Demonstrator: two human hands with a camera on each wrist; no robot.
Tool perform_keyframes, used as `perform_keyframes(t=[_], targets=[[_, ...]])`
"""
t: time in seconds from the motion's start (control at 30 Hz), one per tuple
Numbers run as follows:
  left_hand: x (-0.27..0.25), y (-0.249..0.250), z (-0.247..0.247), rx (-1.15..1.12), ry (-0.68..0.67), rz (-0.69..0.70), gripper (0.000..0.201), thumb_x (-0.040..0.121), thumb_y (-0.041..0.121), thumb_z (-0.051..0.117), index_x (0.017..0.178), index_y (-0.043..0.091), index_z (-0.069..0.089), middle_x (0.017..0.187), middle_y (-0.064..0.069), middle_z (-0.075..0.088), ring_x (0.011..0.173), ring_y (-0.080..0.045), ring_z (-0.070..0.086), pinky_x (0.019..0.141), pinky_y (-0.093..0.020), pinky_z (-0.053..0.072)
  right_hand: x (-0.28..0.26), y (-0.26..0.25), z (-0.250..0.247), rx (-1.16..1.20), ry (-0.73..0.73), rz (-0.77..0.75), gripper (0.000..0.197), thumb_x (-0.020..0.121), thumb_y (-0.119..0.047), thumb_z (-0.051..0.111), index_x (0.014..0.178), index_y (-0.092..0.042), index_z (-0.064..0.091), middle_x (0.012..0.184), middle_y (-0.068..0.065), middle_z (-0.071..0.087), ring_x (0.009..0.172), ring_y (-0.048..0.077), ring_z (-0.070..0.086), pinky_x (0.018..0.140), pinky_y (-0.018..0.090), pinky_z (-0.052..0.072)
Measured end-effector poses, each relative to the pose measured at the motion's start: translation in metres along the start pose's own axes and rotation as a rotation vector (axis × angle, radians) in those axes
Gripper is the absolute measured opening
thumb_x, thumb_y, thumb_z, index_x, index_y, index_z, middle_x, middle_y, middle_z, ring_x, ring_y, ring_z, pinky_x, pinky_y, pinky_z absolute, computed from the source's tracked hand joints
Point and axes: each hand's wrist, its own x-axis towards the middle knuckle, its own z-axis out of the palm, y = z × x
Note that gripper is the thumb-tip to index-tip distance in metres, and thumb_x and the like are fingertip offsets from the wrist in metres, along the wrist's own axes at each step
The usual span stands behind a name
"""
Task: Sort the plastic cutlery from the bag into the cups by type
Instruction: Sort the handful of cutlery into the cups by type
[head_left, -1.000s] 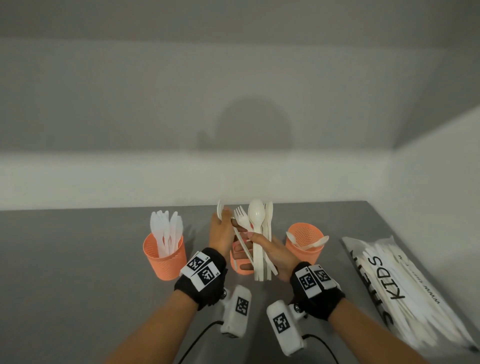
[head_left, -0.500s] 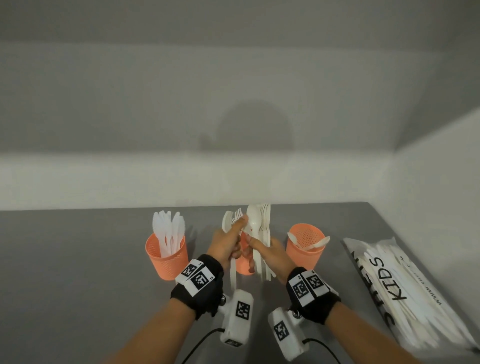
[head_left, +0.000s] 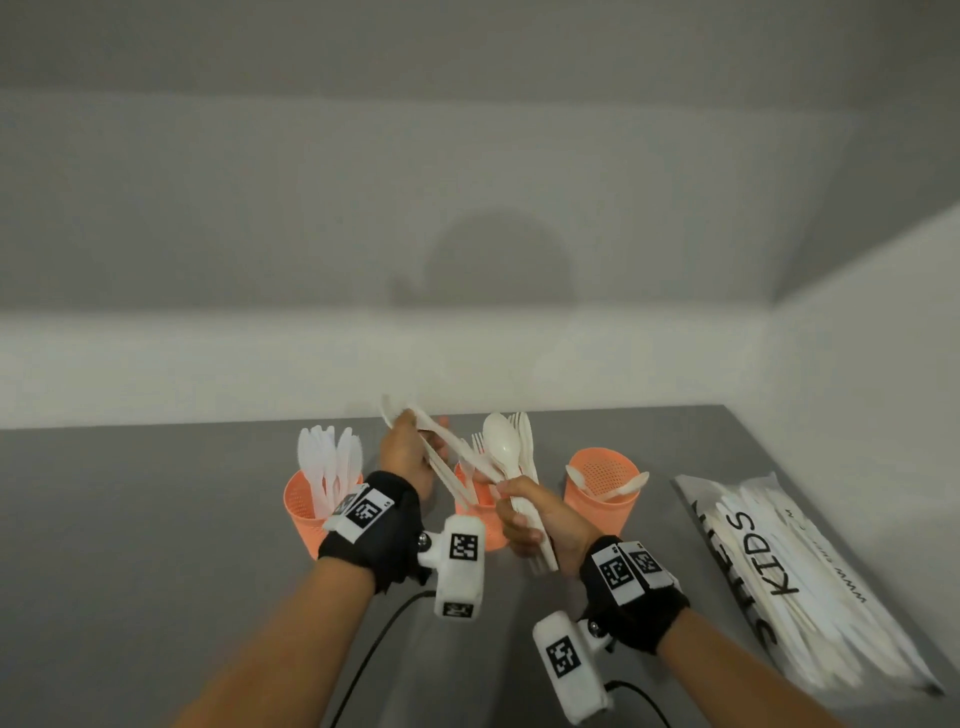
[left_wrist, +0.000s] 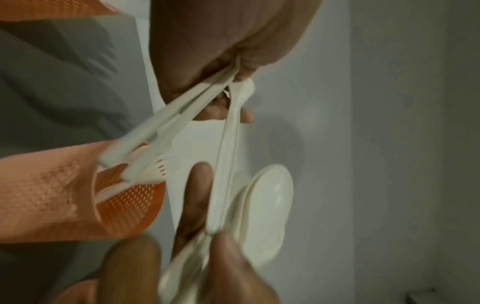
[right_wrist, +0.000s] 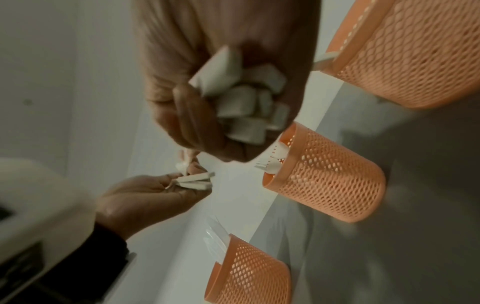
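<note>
Our right hand (head_left: 540, 514) fists a mixed bundle of spoons and forks (head_left: 511, 467) above the bench (head_left: 156, 545). Our left hand (head_left: 408, 457) pinches a few pulled pieces (head_left: 447, 457), type unclear, over the middle fork cup (head_left: 470, 499). We should check heads before dropping, handles down.

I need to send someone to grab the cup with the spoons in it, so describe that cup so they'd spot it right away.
On the grey table three orange mesh cups stand in a row in front of the white wall. The spoon cup is the one at the right end, nearest the bag printed KIDS. Unlike the left cup, packed with upright cutlery, it holds two spoons leaning over its rim.
</note>
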Motion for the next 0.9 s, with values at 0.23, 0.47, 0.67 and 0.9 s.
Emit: perform_keyframes(t=[0.23,0.47,0.67,0.9], targets=[[-0.014,-0.002,-0.003,0.358,-0.133,0.155,0.038,0.076,0.051,0.064,0.068,0.019,0.045,0.043,0.007,0.033,0.032,-0.005,0.025,0.035,-0.017,0.025,-0.007,-0.001,-0.007,-0.013,0.025,0.018,0.036,0.093,-0.026,0.046,0.057,-0.021,0.043,0.035,-0.009,0.029,0.029,0.003,0.025,0.035,0.015,0.027],[-0.044,-0.028,0.017,0.648,-0.436,0.171,0.032,0.080,0.028,0.069,0.059,0.011,0.052,0.034,0.007,0.041,0.028,-0.004,0.030,0.033,-0.015,0.025,-0.010,-0.003,-0.008,0.144,-0.322,0.173,0.022,0.066,-0.027,0.067,0.051,-0.022,0.051,0.034,-0.009,0.038,0.029,0.001,0.033,0.033,0.014,0.033],[-0.046,-0.035,0.027,0.603,-0.359,0.204,0.022,0.077,0.011,0.071,0.063,0.010,0.055,0.040,0.004,0.053,0.030,-0.005,0.047,0.034,-0.013,0.035,-0.025,-0.007,-0.007,-0.044,-0.111,0.167,0.015,0.067,-0.025,0.060,0.077,-0.013,0.057,0.048,-0.002,0.054,0.036,0.007,0.046,0.046,0.020,0.046],[-0.045,-0.046,0.046,0.649,-0.268,0.277,0.025,0.078,0.031,0.072,0.064,0.014,0.058,0.048,0.003,0.055,0.039,-0.007,0.050,0.042,-0.018,0.039,-0.037,-0.013,-0.017,-0.105,0.061,0.005,0.013,0.096,-0.029,0.046,0.098,-0.017,0.050,0.043,-0.006,0.040,0.031,0.005,0.034,0.040,0.020,0.038]])
